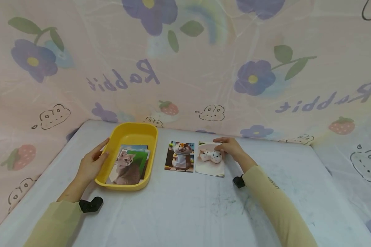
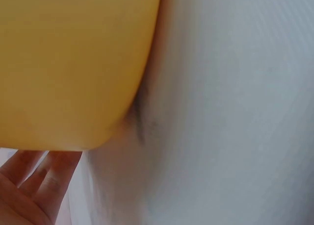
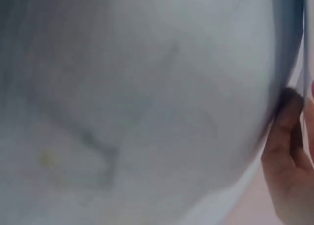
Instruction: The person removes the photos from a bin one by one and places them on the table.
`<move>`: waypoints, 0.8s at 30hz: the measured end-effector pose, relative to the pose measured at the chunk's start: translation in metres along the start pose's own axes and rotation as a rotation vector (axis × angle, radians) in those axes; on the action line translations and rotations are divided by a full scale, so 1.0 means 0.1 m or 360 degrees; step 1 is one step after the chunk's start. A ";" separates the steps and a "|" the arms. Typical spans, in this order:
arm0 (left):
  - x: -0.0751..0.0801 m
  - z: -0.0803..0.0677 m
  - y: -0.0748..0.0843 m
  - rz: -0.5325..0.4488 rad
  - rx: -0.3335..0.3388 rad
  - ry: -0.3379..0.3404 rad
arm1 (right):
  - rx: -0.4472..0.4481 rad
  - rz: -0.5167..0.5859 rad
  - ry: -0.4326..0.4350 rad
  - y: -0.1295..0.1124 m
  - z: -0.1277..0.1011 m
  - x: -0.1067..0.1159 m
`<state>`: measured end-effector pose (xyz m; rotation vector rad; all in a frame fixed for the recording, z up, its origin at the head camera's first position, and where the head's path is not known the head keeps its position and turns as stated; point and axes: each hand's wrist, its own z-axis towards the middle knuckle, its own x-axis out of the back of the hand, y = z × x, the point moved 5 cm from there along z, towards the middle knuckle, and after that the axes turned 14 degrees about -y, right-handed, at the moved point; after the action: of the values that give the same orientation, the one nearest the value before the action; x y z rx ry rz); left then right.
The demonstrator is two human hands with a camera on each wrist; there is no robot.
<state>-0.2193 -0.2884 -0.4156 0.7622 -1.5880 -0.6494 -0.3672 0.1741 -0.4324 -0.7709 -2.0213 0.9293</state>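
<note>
1. The hamster card [image 1: 211, 160] lies flat on the white table [image 1: 185, 206], right of the middle, its far right corner under the right hand [image 1: 232, 148].
2. That hand comes in from the right, fingers bent down over the card's top edge and pinching it (the wrist view is too blurred to show more than a thumb).
3. Just beside it on the left, edges almost touching, lies the bear card [image 1: 180, 156].
4. Further left stands the yellow tray [image 1: 133, 132], holding a small stack topped by the cat card [image 1: 126, 168].
5. The left hand [image 1: 91, 164] rests against the tray's left wall, fingers fairly straight, gripping nothing.
6. A flowered pink cloth [image 1: 204, 68] hangs behind.
</note>
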 end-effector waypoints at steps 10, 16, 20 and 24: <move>0.00 0.00 -0.01 -0.0009 0.0009 -0.0020 | 0.0162 -0.0077 0.0165 -0.18 -0.07 0.02; 0.01 -0.01 -0.02 -0.0026 0.0024 -0.0032 | 0.0227 0.0062 0.0177 -0.32 -0.08 -0.12; 0.01 -0.01 -0.02 -0.0026 0.0011 -0.0038 | 0.0276 0.0105 0.0122 -0.45 -0.09 -0.27; 0.00 0.00 -0.01 -0.0041 0.0006 -0.0043 | 0.0333 0.0136 0.0038 -0.61 -0.07 -0.43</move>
<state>-0.2188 -0.2897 -0.4164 0.7802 -1.6069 -0.6782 -0.3515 0.1098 -0.3966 -0.7532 -1.8469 1.1544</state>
